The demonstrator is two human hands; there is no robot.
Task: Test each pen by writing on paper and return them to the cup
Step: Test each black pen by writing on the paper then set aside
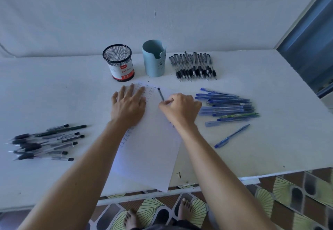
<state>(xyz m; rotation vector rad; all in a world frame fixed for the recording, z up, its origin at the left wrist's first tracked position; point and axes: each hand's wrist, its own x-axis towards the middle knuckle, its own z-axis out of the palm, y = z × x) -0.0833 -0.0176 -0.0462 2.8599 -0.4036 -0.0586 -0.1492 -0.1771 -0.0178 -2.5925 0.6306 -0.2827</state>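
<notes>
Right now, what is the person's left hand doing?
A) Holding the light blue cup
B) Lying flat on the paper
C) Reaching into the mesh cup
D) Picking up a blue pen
B: the left hand lies with straight fingers on the paper, while the right hand grips a pen.
</notes>
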